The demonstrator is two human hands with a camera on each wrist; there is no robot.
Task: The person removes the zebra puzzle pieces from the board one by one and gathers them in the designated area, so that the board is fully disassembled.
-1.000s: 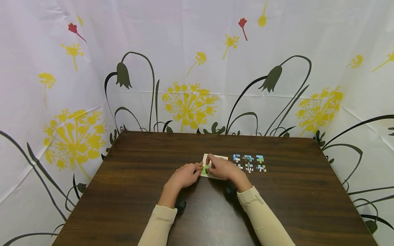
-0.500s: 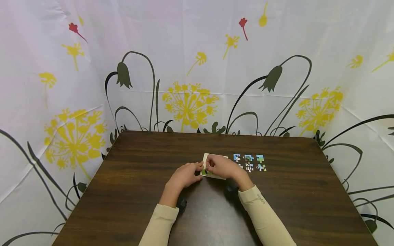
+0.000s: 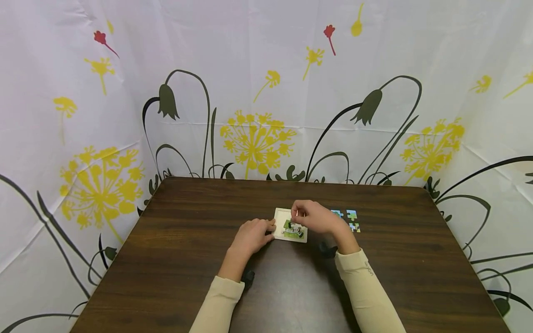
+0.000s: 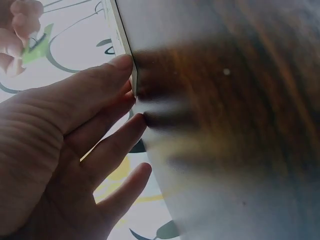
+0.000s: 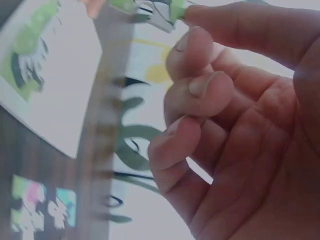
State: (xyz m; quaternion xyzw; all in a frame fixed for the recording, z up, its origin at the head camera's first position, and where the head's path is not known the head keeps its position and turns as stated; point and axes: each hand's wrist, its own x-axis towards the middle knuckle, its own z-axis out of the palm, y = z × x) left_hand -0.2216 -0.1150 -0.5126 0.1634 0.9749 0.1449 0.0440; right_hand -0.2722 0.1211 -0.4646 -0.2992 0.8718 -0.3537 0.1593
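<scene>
A small pale puzzle board (image 3: 281, 215) lies flat on the table, with green, white and black jigsaw pieces (image 3: 294, 231) along its lower part. At its left edge my left hand (image 3: 251, 236) rests, and the left wrist view shows the thumb and nearly straight fingers (image 4: 135, 122) against that edge. Over the board's upper right is my right hand (image 3: 316, 216). Thumb and index finger of that hand pinch a green and white puzzle piece (image 5: 162, 12), partly cut off by the frame's top in the right wrist view; the other fingers are curled.
Right of the board lie loose puzzle pieces (image 3: 351, 214) in rows, some hidden by the right hand. Brown wood-grain table (image 3: 187, 222) surrounds the board. Behind its far edge hangs a white curtain (image 3: 266, 69) printed with flowers.
My right hand has shifted right across the board, uncovering the pieces in its lower part. It now covers some of the loose pieces. The left hand has stayed at the board's left edge.
</scene>
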